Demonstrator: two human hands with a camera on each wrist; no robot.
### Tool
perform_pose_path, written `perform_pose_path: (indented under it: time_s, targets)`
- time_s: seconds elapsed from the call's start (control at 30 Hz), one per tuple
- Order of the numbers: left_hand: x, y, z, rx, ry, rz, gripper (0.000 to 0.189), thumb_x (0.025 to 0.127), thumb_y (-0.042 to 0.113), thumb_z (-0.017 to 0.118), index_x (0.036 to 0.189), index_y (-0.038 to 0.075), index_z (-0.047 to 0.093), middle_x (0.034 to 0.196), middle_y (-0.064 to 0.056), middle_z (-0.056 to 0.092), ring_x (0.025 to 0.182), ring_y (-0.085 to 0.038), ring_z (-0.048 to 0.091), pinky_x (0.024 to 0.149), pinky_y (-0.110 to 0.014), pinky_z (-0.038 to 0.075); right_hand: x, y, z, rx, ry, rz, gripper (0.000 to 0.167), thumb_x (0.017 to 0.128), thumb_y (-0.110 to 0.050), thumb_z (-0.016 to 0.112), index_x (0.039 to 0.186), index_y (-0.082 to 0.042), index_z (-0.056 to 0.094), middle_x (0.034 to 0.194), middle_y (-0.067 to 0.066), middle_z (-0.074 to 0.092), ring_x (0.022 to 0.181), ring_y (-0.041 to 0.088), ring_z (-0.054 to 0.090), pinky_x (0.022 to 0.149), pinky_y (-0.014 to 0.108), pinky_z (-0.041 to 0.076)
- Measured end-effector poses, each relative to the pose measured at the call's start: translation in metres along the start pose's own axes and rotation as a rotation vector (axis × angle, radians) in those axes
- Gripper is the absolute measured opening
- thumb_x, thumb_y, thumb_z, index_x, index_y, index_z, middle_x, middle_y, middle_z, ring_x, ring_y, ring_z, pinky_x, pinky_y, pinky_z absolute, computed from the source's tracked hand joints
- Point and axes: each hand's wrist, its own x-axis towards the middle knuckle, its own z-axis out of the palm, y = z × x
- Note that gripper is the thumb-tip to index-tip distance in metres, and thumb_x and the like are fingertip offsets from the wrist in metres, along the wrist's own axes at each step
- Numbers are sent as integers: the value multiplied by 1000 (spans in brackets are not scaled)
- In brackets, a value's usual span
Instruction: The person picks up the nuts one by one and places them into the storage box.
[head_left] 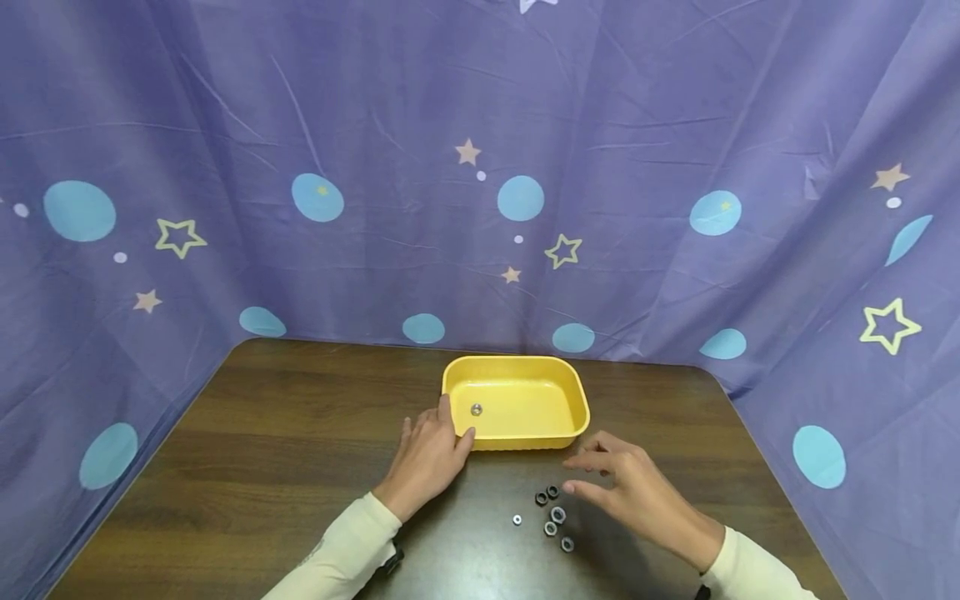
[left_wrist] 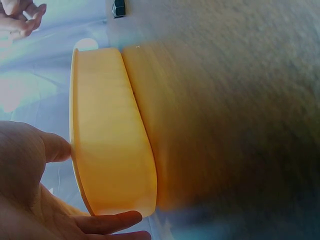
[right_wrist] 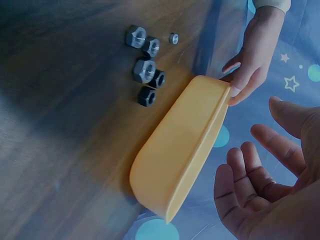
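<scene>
A yellow plastic tray [head_left: 525, 442] stands on the table, one metal nut [head_left: 476, 409] lying inside near its left end. My left hand [head_left: 426, 458] holds the tray's front left corner, thumb at the front rim and fingers along the left end wall [left_wrist: 107, 210]. To the right, my right hand [head_left: 626, 487] hovers by the front right corner with nothing between its parted fingers and thumb. Below and left of it lie several hex nuts, among them a dark nut [right_wrist: 147, 96] and a larger silver nut [right_wrist: 144, 70]. A much smaller nut [head_left: 517, 520] sits apart on the left.
The brown wooden table [head_left: 300, 417] reaches back to a purple curtain [head_left: 420, 250] with stars and blue dots, which also hangs along both sides.
</scene>
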Motion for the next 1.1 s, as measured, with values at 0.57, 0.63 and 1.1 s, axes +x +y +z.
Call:
perform_pose_path:
  time_s: [0.57, 0.63, 1.1]
  targets:
    - [-5, 0, 3, -2, -9, -6, 73, 108, 35, 72, 154, -16, 45, 133, -33, 70, 128, -49, 67, 113, -82, 39, -44, 15, 21, 19, -7, 18, 22, 88, -17, 95, 108, -16, 87, 103, -12, 68, 91, 4, 64, 70, 27, 57]
    - [-4, 0, 2, 1, -6, -3, 73, 108, 35, 71, 154, -16, 45, 132, -33, 71, 127, -48, 67, 113, -82, 39, -47, 17, 25, 11, -5, -1, 21, 88, -17, 95, 107, -16, 86, 103, -13, 67, 93, 3, 65, 72, 27, 57]
    - [-1, 0, 1, -2, 11, 9, 73, 108, 36, 71, 153, -16, 45, 129, -34, 71, 126, -49, 68, 112, -82, 40, -62, 24, 44, 35, -137, 62, 16, 92, -30, 92, 105, -24, 85, 103, -18, 64, 95, 1, 64, 76, 26, 57]
